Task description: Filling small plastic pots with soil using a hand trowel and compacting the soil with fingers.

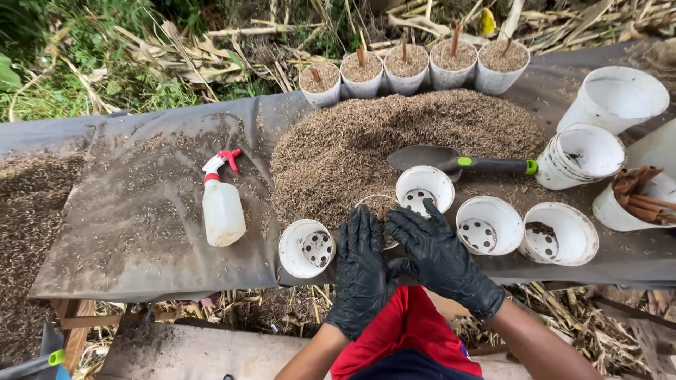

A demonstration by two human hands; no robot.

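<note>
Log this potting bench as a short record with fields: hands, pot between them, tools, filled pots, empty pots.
hands: left hand and right hand, black-gloved, cupped around one pot
pot in hands: small white pot, filled, mostly hidden
tools: trowel on the husk pile; spray bottle lying at left
filled pots: row of five with sticks, at the back
empty pots: four holed ones nearby
surface: dark sheet
</note>
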